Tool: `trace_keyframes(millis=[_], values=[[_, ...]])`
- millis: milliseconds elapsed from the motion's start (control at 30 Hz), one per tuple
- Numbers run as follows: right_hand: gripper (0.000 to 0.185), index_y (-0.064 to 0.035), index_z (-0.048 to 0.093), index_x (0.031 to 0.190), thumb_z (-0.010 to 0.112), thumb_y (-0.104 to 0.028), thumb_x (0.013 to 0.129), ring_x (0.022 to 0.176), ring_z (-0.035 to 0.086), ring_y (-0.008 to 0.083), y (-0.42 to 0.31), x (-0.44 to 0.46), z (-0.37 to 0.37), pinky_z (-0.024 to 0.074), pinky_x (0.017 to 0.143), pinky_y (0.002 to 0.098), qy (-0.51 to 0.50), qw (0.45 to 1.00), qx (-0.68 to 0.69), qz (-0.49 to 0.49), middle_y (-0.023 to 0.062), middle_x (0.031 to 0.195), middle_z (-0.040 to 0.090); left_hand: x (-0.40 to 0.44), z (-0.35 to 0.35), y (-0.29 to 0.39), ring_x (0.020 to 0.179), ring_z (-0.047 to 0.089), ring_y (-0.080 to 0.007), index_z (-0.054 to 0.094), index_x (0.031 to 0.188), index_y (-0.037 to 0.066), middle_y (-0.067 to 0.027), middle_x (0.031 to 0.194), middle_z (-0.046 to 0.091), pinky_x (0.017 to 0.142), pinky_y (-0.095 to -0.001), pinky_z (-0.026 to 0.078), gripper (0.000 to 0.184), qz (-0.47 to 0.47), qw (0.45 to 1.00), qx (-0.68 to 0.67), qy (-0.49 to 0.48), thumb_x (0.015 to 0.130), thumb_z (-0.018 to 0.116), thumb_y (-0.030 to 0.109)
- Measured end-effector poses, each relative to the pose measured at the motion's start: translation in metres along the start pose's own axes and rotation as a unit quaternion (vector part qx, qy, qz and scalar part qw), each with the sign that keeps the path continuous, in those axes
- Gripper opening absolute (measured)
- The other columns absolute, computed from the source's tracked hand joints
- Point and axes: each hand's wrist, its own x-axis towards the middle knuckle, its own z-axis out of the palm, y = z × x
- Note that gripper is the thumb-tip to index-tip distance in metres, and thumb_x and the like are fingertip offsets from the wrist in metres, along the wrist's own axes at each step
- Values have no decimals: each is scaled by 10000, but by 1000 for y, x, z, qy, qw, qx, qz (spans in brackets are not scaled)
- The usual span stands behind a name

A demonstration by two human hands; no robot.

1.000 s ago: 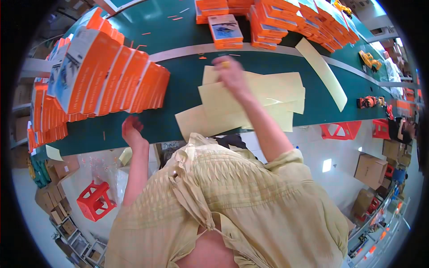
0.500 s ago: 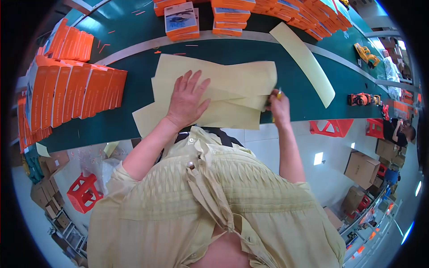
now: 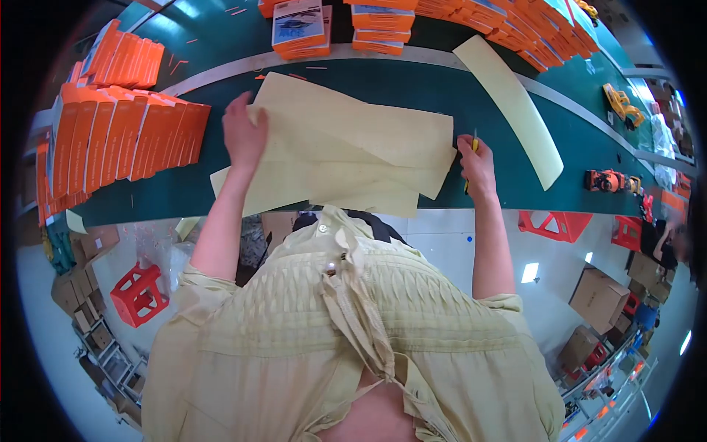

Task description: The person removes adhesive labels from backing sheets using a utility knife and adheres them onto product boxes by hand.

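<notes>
Several pale yellow sheets (image 3: pixel 346 140) overlap on the green table (image 3: pixel 177 197) in front of me. At their left edge is my left hand (image 3: pixel 245 132), fingers curled at the border of the top sheet, which looks pinched there. My right hand (image 3: pixel 476 163) is closed around a thin yellow-and-black tool (image 3: pixel 474 145), probably a cutter, just beyond the sheets' right edge. Farther right a long narrow yellow strip (image 3: pixel 515 114) lies apart from the others.
Orange-and-white boxes (image 3: pixel 125 136) stand in a row at the left. More boxes (image 3: pixel 300 31) are stacked along the back. Toy vehicles (image 3: pixel 610 181) sit at the right. Red stools (image 3: pixel 140 295) and cartons (image 3: pixel 600 298) are on the floor; a person (image 3: pixel 666 239) is far right.
My left hand has moved from the middle of the sheets to their left edge, and the top sheet is turned slightly. My right hand, which now holds the tool, has shifted a little right.
</notes>
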Motion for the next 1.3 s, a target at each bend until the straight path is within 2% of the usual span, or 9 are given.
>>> trace_keyframes(millis=[100, 200, 233, 333, 500, 833, 933, 1133, 1300], values=[[268, -46, 647, 1031, 679, -261, 874, 583, 413, 41, 7, 17, 12, 317, 468, 218, -7, 998, -28, -52, -43, 718, 520, 19, 2, -45, 900, 635, -268, 621, 1124, 4, -131, 957, 659, 812, -370, 498, 325, -229, 969, -75, -58, 852, 626, 182], [251, -63, 637, 969, 715, -269, 849, 571, 399, 42, 12, 27, 16, 303, 457, 227, 13, 998, -27, -60, -54, 682, 487, 30, -20, -37, 706, 616, -182, 661, 923, -9, -69, 764, 639, 683, -333, 491, 167, -349, 865, -288, -216, 809, 649, 113], [227, -58, 632, 931, 719, -248, 842, 583, 418, 56, 11, 28, 15, 322, 483, 241, 15, 999, -12, -49, -41, 684, 502, 26, -21, -24, 690, 595, -114, 665, 833, 10, -41, 752, 630, 634, -290, 470, 112, -362, 856, -328, -169, 800, 680, 116], [184, -74, 602, 833, 734, -202, 830, 568, 426, 60, -3, 16, 10, 319, 478, 251, -2, 999, 39, -17, -40, 677, 507, 24, -15, -31, 732, 624, -138, 671, 859, 2, -53, 794, 653, 647, -282, 482, 114, -424, 774, -438, -171, 820, 685, 108], [186, -121, 533, 849, 713, -162, 871, 508, 335, 5, -10, 9, 4, 230, 431, 204, -75, 988, 136, 2, -86, 639, 410, 20, -43, -4, 798, 657, -153, 669, 925, -1, -68, 870, 679, 689, -267, 508, 130, -409, 753, -488, -167, 857, 694, 106], [144, -118, 521, 895, 650, -161, 943, 490, 306, 5, -57, -21, 0, 226, 437, 192, -115, 982, 89, -119, -94, 615, 389, 7, -76, 6, 741, 635, -91, 664, 951, 61, -17, 854, 676, 674, -239, 525, 92, -309, 771, -522, -195, 912, 673, 144], [144, -115, 535, 876, 656, -158, 942, 500, 335, 14, -65, -22, -4, 239, 442, 190, -107, 980, 71, -154, -77, 636, 418, 13, -91, 25, 709, 629, -81, 664, 954, 49, -13, 836, 673, 652, -229, 523, 94, -245, 809, -503, -180, 926, 655, 138], [135, -122, 549, 874, 655, -174, 938, 506, 339, 11, -82, -19, -26, 243, 441, 185, -70, 982, 97, -144, -83, 633, 417, 23, -137, 35, 733, 613, -88, 661, 956, 2, -29, 852, 669, 691, -247, 502, 159, -267, 817, -495, -125, 925, 650, 158], [148, -121, 545, 879, 670, -193, 908, 539, 356, 15, -71, -20, 16, 262, 458, 201, -128, 986, 21, -108, -77, 658, 414, -10, -147, -13, 764, 632, -108, 651, 998, 5, -37, 872, 676, 717, -256, 511, 165, -327, 805, -482, -116, 929, 635, 154]])
